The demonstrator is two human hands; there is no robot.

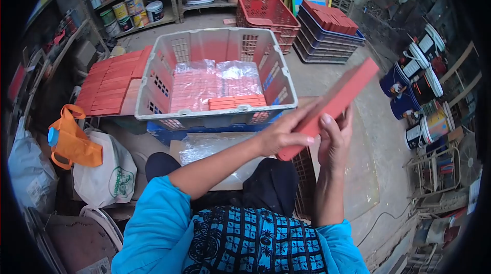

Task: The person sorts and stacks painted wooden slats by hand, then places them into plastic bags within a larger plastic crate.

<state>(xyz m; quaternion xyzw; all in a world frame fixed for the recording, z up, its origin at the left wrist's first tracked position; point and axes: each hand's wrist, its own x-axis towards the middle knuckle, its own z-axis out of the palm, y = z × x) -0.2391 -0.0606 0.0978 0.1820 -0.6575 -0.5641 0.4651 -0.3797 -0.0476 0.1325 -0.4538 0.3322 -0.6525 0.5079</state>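
Observation:
A long red-painted bar [340,97], seemingly wood, is held up at a slant between my two hands, its far end pointing to the upper right. My left hand [280,133] is closed around the lower end from the left, thumb lying along it. From the right, my right hand [335,136] grips the bar near its middle, with the thumb on its face. Just beyond my hands stands a grey plastic crate [215,114]. Inside it lie red pieces under clear plastic wrap [194,82] and a few bare red bars [237,102] near the front wall.
Rows of red slats [110,82] lie left of the crate. Clear plastic sheets [215,151] rest before my knees. Farther back are a red basket [266,10] and stacked dark trays [327,44] topped with red pieces. Paint buckets [401,87] line the right side; an orange bag [79,138] sits left.

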